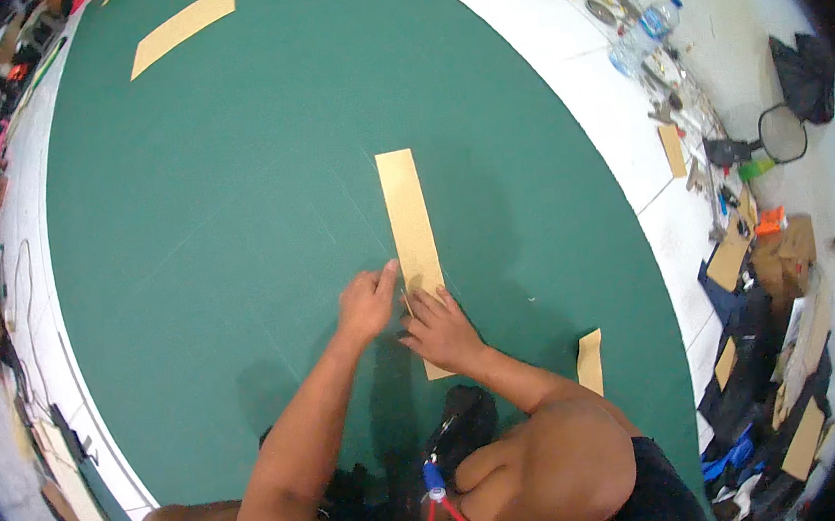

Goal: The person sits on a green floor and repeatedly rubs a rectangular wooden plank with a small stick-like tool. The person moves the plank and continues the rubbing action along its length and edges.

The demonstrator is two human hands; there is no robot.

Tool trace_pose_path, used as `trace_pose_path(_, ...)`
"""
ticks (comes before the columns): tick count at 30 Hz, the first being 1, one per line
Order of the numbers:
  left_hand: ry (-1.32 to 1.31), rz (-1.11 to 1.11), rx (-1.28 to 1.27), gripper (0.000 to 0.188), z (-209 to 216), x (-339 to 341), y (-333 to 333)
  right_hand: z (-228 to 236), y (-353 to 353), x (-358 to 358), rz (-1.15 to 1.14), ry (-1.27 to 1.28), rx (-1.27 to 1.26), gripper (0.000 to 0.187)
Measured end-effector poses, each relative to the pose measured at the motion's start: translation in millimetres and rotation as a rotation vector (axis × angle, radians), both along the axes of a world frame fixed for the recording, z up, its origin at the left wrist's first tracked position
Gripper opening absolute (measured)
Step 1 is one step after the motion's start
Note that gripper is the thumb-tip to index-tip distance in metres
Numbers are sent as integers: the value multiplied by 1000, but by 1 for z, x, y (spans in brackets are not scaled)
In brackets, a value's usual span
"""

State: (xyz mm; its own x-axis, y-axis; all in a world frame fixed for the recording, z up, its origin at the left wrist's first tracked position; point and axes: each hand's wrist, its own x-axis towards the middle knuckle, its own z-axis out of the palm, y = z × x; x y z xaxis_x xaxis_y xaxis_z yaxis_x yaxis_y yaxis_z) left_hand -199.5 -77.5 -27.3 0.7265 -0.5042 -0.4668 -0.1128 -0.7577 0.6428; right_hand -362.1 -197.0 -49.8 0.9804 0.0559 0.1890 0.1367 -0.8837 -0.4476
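Tan strip (407, 206): long, narrow, straight-edged. My right hand (443, 331) lies spread on it; my left hand (367, 306) curls beside, grip unclear.

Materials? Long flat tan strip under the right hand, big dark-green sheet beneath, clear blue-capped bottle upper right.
Long flat tan strip: likely cardboard or stiff paper, matte; even tan face, straight edges.
Big dark-green sheet: perhaps fabric or rubber, matte; no glare, thin pale lines; can't tell which.
Clear blue-capped bottle: probably plastic, glossy; see-through body.
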Motion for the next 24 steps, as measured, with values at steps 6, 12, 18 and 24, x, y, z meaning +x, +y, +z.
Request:
trace_pose_path(6,-222,215,-71,32,-2,36,36,-8,-94,18,18,-2,-70,24)
trace_pose_path(12,-400,87,-101,40,-12,21,26,98,-152,49,-189,252,-266,23)
trace_pose_path(18,-414,8,-57,50,-12,14,28,172,-152,31,-349,614,-333,24)
trace_pose_path(24,-17,-195,-133,44,9,77,50,158,-87,-11,-416,861,-155,33)
